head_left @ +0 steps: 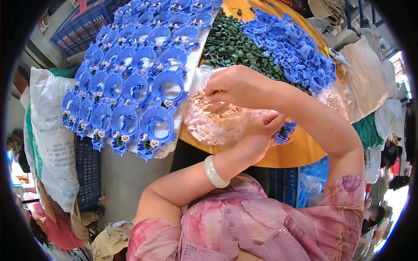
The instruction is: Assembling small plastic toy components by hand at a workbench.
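Observation:
My left hand [260,130], with a pale bangle on its wrist, is closed beside the plastic bag. A small blue plastic part [285,132] shows at its fingertips, partly hidden by the fingers. My right hand [237,87] reaches across above it, over the open clear plastic bag [193,111] full of small beige pieces [224,112]. Its fingers are curled and pinched together; what they hold, if anything, is hidden. Left of the bag, rows of blue ring-shaped plastic parts [169,87] with small beige and dark green pieces on them cover a white board [176,128].
Dark green parts [235,43] and loose blue parts [300,52] are heaped on the round wooden table [300,150]. A glue bottle [337,55] lies at the right. A white woven sack [52,135] and blue crates [89,174] stand left; another sack [365,78] is at right.

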A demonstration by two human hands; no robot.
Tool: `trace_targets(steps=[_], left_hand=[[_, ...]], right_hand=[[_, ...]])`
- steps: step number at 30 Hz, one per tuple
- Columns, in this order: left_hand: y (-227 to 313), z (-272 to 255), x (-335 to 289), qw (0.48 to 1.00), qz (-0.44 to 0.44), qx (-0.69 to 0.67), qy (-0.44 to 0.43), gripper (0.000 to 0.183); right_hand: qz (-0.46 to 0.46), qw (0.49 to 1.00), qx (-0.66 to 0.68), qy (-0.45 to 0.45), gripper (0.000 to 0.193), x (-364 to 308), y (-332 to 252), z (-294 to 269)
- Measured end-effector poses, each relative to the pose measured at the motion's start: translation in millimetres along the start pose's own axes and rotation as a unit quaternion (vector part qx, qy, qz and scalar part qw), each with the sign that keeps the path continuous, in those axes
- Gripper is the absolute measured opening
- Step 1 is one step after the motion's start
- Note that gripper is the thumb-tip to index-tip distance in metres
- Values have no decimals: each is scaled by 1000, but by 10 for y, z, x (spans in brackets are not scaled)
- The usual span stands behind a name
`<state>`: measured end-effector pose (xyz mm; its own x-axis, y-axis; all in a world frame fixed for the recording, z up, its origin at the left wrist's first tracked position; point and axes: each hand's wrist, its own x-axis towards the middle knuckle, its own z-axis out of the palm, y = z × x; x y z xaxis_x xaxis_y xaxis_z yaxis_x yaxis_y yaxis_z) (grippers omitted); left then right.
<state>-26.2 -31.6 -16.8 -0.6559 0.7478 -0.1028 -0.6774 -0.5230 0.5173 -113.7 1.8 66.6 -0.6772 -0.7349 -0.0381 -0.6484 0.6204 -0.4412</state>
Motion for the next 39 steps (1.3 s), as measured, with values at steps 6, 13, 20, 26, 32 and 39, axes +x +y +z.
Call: trace_targets(steps=[6, 13, 20, 26, 32, 39], left_hand=[[37, 24, -29, 998, 30, -61, -8, 30], [45, -18, -31, 994, 79, -72, -27, 39], [32, -18, -39, 996, 83, -28, -16, 49], [35, -11, -40, 995, 102, -13, -2, 59], [-13, -39, -64, 991, 131, 15, -15, 67], [-6, 11, -118, 978, 198, 61, -33, 69]], right_hand=[[5, 975, 157, 157, 16, -605, -4, -271], [116, 926, 213, 290, 9, -1563, -73, -194], [101, 935, 94, 325, 13, -1723, -77, 150], [143, 910, 146, 360, 8, -1709, -115, 175], [131, 916, 118, 359, 9, -1703, -137, 256], [102, 918, 56, 379, 12, -1681, -187, 309]])
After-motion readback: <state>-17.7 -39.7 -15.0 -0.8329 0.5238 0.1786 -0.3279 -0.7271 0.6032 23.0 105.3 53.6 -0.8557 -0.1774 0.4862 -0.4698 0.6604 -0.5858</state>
